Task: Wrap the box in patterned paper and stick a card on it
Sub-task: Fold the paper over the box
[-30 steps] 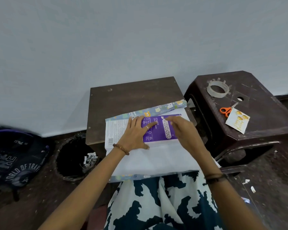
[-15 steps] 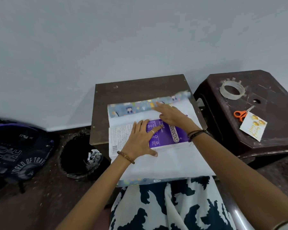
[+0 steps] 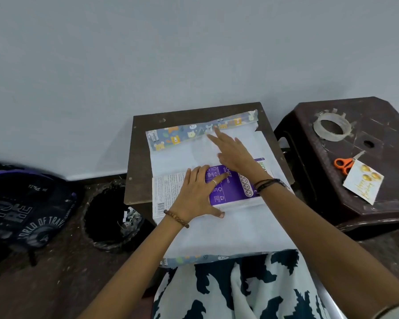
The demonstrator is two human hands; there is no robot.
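A flat purple and white box [image 3: 234, 192] lies on the white underside of the patterned paper [image 3: 228, 233], spread over a small brown table [image 3: 194, 113]. The paper's far edge is curled over, showing its blue animal print. My left hand [image 3: 197, 194] presses flat on the box, fingers spread. Beyond the box, my right hand [image 3: 234, 150] stretches over the paper with its fingertips at that curled far edge. A white card [image 3: 364, 184] with gold balloons lies on the dark stool [image 3: 389, 125] to the right.
On the stool are a clear tape roll [image 3: 332, 125] and orange scissors [image 3: 343, 163]. A black-lined bin [image 3: 108, 217] stands on the floor left of the table, and a dark backpack [image 3: 21, 210] lies further left. A plain wall rises behind.
My right hand has left the box and reached away from me to the paper's far edge. The left hand stays pressed on the box. The camera has tilted and shifted.
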